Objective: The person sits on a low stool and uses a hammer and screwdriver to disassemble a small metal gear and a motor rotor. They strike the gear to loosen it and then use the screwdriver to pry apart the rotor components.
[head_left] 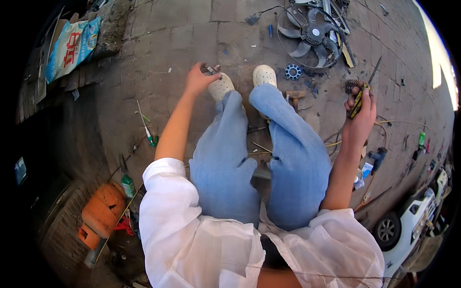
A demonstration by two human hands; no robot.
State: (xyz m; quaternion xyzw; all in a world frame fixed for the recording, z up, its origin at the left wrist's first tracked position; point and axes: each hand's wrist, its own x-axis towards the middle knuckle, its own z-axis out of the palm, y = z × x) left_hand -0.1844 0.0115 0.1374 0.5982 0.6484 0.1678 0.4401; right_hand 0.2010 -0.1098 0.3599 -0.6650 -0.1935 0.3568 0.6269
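Observation:
My left hand (196, 80) is out ahead, above the left shoe. Its thumb and fingers are closed around a small metal part (210, 70), mostly hidden by them and too small to name. My right hand (364, 114) is off to the right, wrapped around the yellow-and-black handle of a screwdriver (358, 102). The screwdriver's long thin shaft points up and away to the right. Beside the right fingertips is a dark ribbed round piece (352, 86); whether the fingers touch it, I cannot tell.
A cooling fan (313, 34) lies far ahead, near a blue ring-shaped part (293, 72) and scattered fragments. A hammer (296, 95) lies beyond my right leg. An orange gas cylinder (103, 211) is at lower left, a white car (408, 230) at lower right. Cables cross the right-hand paving.

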